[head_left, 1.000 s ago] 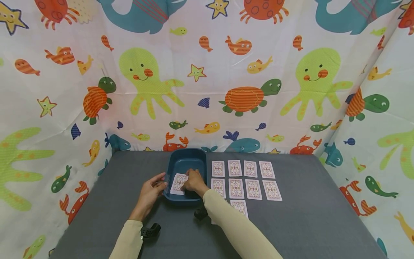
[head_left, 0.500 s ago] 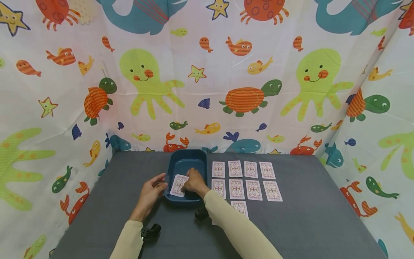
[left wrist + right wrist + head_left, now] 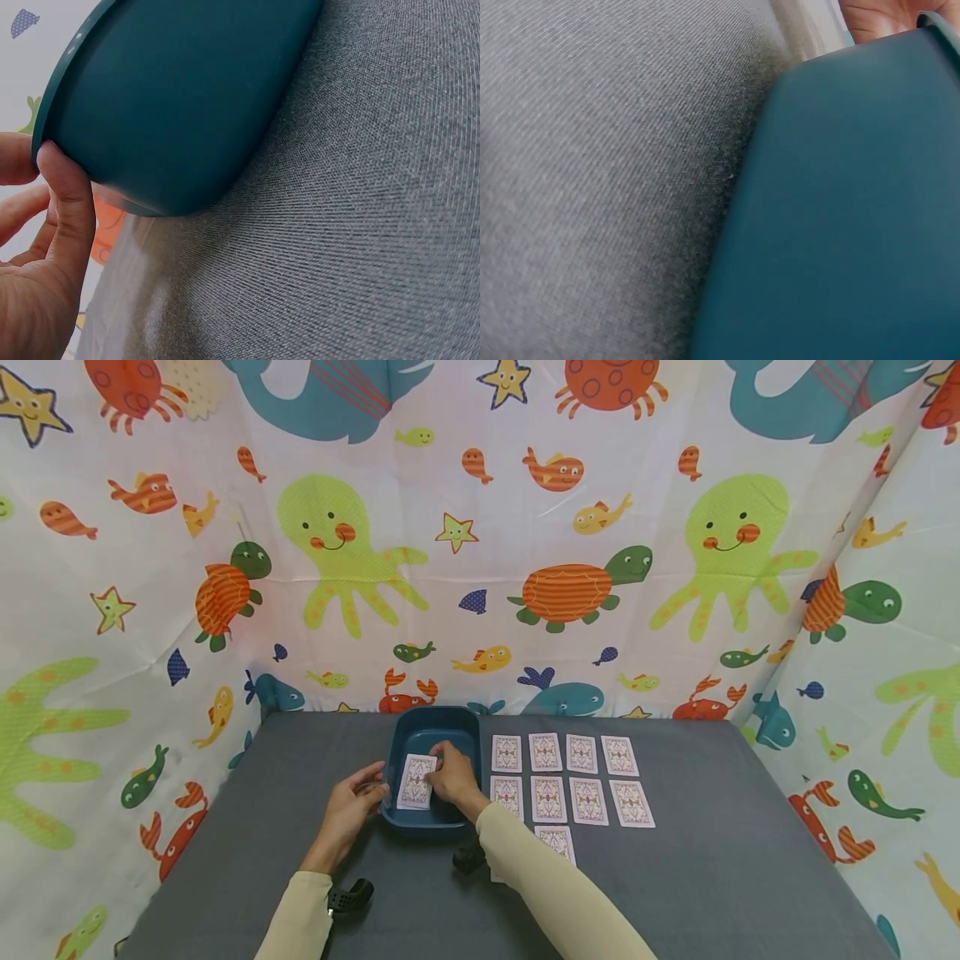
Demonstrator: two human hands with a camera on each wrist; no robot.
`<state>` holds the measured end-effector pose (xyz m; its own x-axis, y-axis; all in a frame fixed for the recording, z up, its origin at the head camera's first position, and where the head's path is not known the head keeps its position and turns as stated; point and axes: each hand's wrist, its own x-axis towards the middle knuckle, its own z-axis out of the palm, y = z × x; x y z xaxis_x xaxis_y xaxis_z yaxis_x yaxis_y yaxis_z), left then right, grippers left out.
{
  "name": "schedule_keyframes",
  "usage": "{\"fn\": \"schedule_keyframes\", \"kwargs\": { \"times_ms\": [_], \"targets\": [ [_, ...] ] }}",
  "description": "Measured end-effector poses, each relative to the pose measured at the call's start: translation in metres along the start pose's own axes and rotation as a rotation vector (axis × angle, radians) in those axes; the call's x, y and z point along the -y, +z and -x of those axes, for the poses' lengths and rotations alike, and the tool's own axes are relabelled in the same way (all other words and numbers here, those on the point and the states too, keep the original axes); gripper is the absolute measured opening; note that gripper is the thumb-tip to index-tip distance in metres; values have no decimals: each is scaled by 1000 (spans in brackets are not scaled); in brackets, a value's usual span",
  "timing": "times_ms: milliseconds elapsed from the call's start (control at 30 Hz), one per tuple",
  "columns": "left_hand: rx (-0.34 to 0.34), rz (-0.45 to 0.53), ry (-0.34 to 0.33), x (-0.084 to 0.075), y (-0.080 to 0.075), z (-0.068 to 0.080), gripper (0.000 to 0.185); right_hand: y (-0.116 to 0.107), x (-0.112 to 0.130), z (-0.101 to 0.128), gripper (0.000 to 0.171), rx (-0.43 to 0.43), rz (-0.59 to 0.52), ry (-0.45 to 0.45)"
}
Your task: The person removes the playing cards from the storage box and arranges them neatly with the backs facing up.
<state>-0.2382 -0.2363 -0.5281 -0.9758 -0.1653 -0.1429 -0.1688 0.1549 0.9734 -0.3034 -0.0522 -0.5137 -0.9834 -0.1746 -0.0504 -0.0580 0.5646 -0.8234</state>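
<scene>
A dark teal tray [image 3: 435, 716] stands on the grey table [image 3: 712, 877], left of the middle. My right hand [image 3: 438, 762] is inside it and pinches a patterned card [image 3: 416, 782] by its far right edge. My left hand [image 3: 377, 783] holds the tray's near left rim. In the left wrist view the thumb [image 3: 69, 202] presses the outer wall of the tray [image 3: 172, 97] just under the rim. The right wrist view shows only the wall of the tray [image 3: 840, 210] and the table cloth.
Right of the tray, face-down cards [image 3: 570, 777] lie in two rows of several, with one more card [image 3: 557, 841] below them beside my right sleeve. Fabric printed with sea animals walls in the table at the back and on both sides.
My right hand has moved slightly farther into the tray and the card it holds has turned from slanted to nearly straight. The left hand stays on the rim.
</scene>
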Motion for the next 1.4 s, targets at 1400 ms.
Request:
{"fn": "schedule_keyframes", "kwargs": {
  "times_ms": [1400],
  "targets": [
    [-7,20,17,-1,1,2,45,-32,6,28,19,-205,-458,-126]
  ]
}}
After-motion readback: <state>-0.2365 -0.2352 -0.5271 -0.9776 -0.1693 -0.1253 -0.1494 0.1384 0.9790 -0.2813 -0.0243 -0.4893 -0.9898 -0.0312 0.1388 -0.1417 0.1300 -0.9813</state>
